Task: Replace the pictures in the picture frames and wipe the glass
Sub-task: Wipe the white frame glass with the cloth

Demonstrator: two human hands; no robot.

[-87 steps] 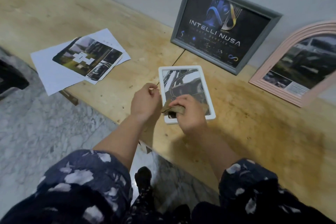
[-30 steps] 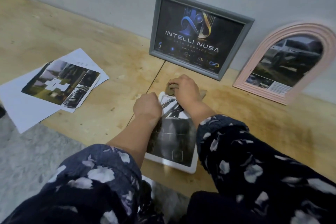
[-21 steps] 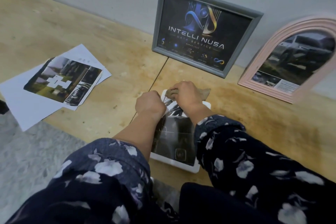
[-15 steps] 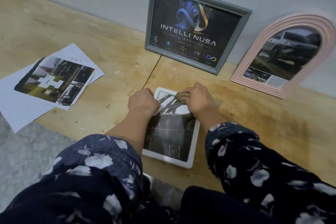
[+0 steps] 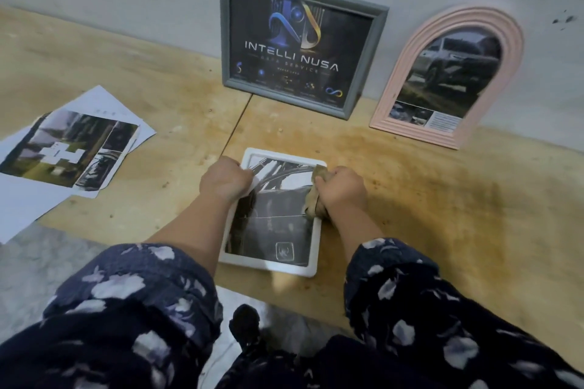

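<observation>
A small white picture frame (image 5: 311, 265) lies flat on the wooden table (image 5: 442, 215), with a black-and-white print under its glass. My left hand (image 5: 225, 181) grips the frame's left edge near the far corner. My right hand (image 5: 343, 190) holds a crumpled tan cloth (image 5: 313, 199) against the glass at the frame's right edge. Against the wall stand a grey frame (image 5: 298, 43) with a dark "INTELLI NUSA" poster and a pink arched frame (image 5: 448, 77) with a car picture.
Loose printed pictures and white sheets (image 5: 68, 148) lie at the table's left, reaching over its front edge. A grey marble floor (image 5: 38, 265) shows below the table edge. My dark floral sleeves fill the foreground.
My right hand has carried the cloth from the frame's far edge to its right side and a little nearer to me. My left hand keeps its hold on the left edge.
</observation>
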